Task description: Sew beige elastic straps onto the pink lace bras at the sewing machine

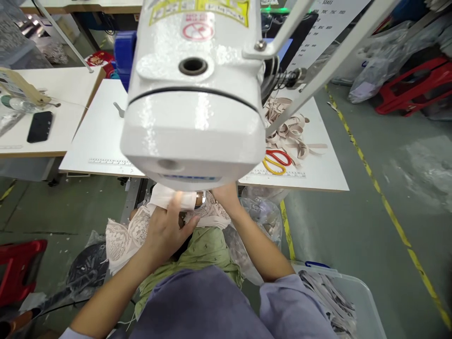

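A pale pink lace bra (122, 235) hangs around the narrow arm of a white sewing machine (194, 127), below its head. My left hand (164, 228) lies over the bra's smooth white band (178, 198). Its index finger stretches across the band and its thumb stands apart, pointing right. My right hand (226, 197) is at the right of the arm, beside another lace part of the bra (213, 214). The machine head hides most of its fingers, so their grip does not show. The needle area is also hidden.
Beige straps (287, 125) and red-and-yellow-handled scissors (277, 161) lie on the white table (328, 172) at right. A black phone (40, 126) rests on the left table. A plastic bin (363, 301) of grey strips stands at lower right; red stools (416, 87) are on the floor.
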A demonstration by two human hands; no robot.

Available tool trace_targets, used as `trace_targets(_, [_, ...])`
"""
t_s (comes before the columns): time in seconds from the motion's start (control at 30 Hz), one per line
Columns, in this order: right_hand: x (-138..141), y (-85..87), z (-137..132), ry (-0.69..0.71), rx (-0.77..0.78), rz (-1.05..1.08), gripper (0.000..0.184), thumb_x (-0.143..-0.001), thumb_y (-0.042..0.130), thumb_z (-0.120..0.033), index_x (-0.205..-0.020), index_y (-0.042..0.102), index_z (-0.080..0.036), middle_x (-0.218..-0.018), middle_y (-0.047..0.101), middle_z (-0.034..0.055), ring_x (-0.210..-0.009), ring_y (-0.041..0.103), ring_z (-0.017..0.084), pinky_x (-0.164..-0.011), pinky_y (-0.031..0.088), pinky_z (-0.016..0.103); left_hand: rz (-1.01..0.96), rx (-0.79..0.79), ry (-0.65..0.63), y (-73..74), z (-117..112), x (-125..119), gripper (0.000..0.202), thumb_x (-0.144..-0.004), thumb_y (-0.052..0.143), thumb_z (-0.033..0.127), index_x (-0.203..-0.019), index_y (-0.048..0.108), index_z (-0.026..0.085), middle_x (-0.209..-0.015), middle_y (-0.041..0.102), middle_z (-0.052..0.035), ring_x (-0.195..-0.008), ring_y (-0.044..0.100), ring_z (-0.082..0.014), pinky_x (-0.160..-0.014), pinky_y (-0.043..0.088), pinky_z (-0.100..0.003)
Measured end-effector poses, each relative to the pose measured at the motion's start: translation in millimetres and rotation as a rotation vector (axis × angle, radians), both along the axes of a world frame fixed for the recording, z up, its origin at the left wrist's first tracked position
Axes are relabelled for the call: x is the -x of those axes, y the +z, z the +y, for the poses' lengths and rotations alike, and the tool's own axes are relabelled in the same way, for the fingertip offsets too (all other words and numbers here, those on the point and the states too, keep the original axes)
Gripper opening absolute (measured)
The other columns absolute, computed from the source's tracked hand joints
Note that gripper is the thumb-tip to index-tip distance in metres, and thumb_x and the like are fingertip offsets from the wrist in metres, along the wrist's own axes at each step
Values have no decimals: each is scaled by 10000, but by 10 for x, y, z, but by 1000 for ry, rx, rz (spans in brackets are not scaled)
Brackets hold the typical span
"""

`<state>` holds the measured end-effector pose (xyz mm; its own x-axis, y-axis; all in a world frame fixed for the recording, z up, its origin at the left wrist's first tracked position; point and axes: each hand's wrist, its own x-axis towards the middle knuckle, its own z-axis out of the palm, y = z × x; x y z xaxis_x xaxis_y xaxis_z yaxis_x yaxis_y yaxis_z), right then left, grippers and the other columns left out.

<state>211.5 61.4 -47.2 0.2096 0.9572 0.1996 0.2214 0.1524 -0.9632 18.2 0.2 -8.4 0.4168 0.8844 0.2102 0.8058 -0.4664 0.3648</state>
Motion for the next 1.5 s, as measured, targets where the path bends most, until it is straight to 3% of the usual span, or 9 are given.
trace_targets(0.13, [-23,-70,-417,-34,77,233,393,-936,571,-509,-1203,533,-224,-1181,649,94,-965,644,193,-883,538,353,-54,-48,46,-107,-122,-39,876,-932,591,518,-1561,172,74,-1339,577,-274,-1204,605,-395,-886,547,-450])
trace_targets(0.37, [81,-45,-1256,137,262,211,320,-914,618,-503,-1039,666,-212,-982,700,52,-930,638,213,-845,519,337,-17,-68,-200,-246,-811,-208,970,-970,553,496,-1606,-49,79,-1361,590,-300,-890,727,-294,-727,568,-365])
trace_targets(0.57, [20,19,-1430,222,461,486,397,-844,674,-586,-903,697,-194,-818,669,22,-710,570,158,-637,459,268,-237,261,-300,63,-757,101,352,-993,542,282,-1334,529,200,-734,719,6,-580,661,-138,-571,508,-231])
trace_targets(0.77, [54,189,-1335,645,474,333,430,-930,563,-586,-812,622,-177,-670,496,-29,-599,439,104,-562,359,232,-287,17,-543,323,-385,180,372,-998,443,195,-1358,516,135,-1310,644,-174,-1282,563,-271,-1062,480,-450])
trace_targets(0.93, [180,138,-1293,663,172,-461,338,-1013,458,-312,-737,598,-178,-672,518,-4,-630,466,123,-591,317,260,-85,497,-273,25,-265,242,425,-1002,403,385,-732,647,165,-639,649,-79,-685,651,-234,-774,532,-412])
trace_targets(1.07, [259,-156,-1280,456,-38,-880,271,-996,435,-182,-923,696,-177,-742,631,50,-673,546,170,-622,370,299,-650,1265,-18,-323,-264,279,466,-923,513,572,-739,644,165,-578,612,-42,-599,622,-189,-659,506,-323])
trace_targets(1.13, [251,-262,-1280,403,-107,-828,262,-991,454,-185,-1094,695,-190,-888,683,83,-816,612,205,-724,452,324,-865,1368,29,-446,-288,281,455,-857,592,610,-771,634,165,-606,596,-21,-605,609,-167,-628,492,-289])
trace_targets(1.27, [235,-276,-1319,164,-114,-539,305,-939,611,-318,-1226,636,-218,-1122,652,110,-1068,606,257,-907,501,405,-968,1233,84,-484,-369,284,411,-882,615,559,-777,632,161,-673,579,1,-578,506,-99,-556,381,-217])
trace_targets(1.5, [394,-205,-1344,189,49,-385,238,-963,592,-413,-1103,695,-251,-1017,688,67,-819,649,190,-772,532,355,-677,812,51,-217,-421,269,359,-979,508,428,-816,681,158,-650,543,22,-628,480,-123,-609,357,-235])
